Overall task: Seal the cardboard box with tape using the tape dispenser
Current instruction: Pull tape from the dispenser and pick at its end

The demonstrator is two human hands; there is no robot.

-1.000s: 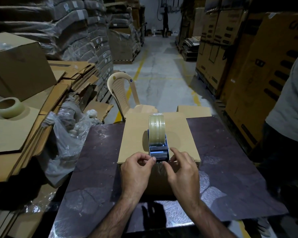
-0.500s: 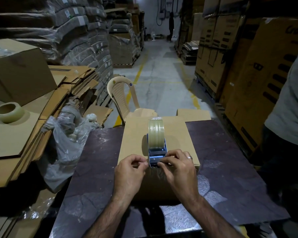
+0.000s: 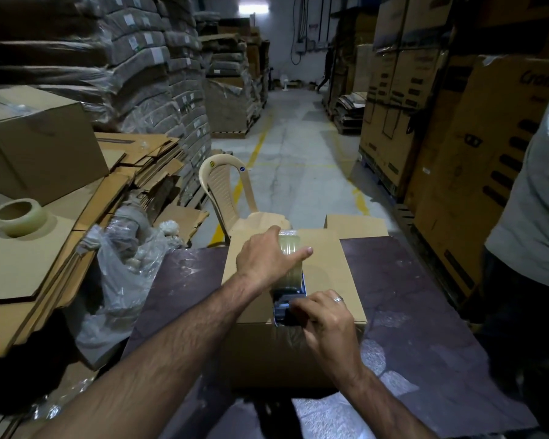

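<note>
A closed cardboard box (image 3: 330,270) stands on a dark table (image 3: 403,296) in front of me. On its top sits a blue tape dispenser (image 3: 293,288) with a clear tape roll. My left hand (image 3: 267,258) is wrapped over the roll from the left, index finger stretched across it. My right hand (image 3: 325,318) pinches the dispenser's near end at the box's front edge, where clear tape runs down the front face. A ring shows on that hand.
A spare tape roll (image 3: 19,217) lies on flat cardboard sheets (image 3: 29,264) at left, beside a crumpled plastic bag (image 3: 124,274). A beige plastic chair (image 3: 225,191) stands behind the box. A person in a grey shirt (image 3: 533,201) stands at right. Stacked cartons line the aisle.
My left hand left the dispenser's near end and moved forward onto the tape roll. My right hand stayed at the near end, now gripping it alone.
</note>
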